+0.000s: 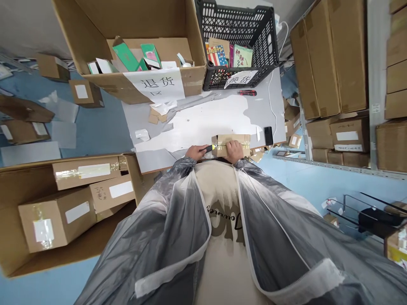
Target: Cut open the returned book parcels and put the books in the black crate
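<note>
My left hand [196, 152] is wrapped round the handle of a black and yellow utility knife [210, 148]. The tool's front end points right, at the left end of a small taped cardboard box [225, 139]; I cannot tell whether the blade touches it. With fingers curled over its top, my right hand [234, 151] grips the same box near the middle. Shiny tape runs along the box, which lies at the near edge of the white table [203, 116].
A large carton [104, 87] and a black plastic crate [240, 74] with goods stand along the back. A red and black cutter [247, 92], a phone [269, 136] and a cable lie on the right. Left of me, another open carton [135, 178] holds parcels.
</note>
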`<state>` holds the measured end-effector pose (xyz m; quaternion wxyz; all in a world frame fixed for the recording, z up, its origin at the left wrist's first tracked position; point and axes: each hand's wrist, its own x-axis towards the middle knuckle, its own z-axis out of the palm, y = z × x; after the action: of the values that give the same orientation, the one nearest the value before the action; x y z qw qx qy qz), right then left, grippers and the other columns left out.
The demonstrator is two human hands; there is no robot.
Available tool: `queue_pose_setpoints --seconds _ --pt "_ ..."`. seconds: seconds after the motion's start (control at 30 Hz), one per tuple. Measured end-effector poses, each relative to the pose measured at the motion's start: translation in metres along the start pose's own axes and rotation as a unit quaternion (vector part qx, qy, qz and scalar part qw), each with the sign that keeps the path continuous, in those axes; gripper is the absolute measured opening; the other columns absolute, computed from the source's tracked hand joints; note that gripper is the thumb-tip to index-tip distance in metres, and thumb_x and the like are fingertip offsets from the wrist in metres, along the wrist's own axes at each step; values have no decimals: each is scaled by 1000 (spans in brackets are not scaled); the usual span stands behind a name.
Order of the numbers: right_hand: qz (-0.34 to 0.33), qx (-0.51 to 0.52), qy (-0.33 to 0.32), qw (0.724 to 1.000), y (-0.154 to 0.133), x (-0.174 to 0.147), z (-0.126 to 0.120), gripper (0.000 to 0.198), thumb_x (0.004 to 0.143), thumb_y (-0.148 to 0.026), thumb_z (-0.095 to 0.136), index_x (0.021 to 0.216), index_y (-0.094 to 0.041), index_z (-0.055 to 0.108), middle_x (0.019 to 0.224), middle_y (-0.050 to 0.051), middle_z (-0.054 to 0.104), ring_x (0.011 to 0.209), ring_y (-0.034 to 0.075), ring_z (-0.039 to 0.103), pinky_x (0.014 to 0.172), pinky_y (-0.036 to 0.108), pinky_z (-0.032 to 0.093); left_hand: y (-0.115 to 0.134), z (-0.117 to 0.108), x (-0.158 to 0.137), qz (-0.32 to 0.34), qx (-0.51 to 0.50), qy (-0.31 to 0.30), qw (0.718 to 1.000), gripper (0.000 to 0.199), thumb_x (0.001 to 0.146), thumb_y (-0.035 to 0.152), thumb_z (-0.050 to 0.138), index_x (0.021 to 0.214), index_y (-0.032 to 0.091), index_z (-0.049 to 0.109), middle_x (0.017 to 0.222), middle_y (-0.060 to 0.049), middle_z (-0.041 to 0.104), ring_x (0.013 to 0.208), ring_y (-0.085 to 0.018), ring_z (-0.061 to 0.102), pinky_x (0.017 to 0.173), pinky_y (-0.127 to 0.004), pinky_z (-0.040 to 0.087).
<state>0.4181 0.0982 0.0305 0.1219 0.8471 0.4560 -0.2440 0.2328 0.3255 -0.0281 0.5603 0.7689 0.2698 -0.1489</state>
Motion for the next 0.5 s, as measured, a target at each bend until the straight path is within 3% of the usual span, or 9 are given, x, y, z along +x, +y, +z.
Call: queue_pose_setpoints --seconds 0.13,0.3,0.5 --pt "-13 3 9 1000 -1 6 4 68 96 -48 91 151 -11 78 156 32 69 141 52 56 118 58 47 -1 1 -6 14 -16 4 1000 55 112 30 71 163 22 91 93 0 93 97 -26 90 102 -31 68" --pt "-46 5 -3 999 -5 18 3 60 100 -45 91 148 -9 80 156 32 69 142 50 57 119 56 50 -6 -2 -7 22 16 57 998 36 113 30 85 146 31 100 138 -4 95 133 -36 91 119 -41 70" --pt "-50 -6 -13 999 -11 36 -18 58 103 -50 98 147 -15 83 156 29 66 145 51 52 118 55 57 -15 4 -9 26 28 118 992 42 115 35 88 156 38 95 148 0 91 140 -37 89 125 -44 69"
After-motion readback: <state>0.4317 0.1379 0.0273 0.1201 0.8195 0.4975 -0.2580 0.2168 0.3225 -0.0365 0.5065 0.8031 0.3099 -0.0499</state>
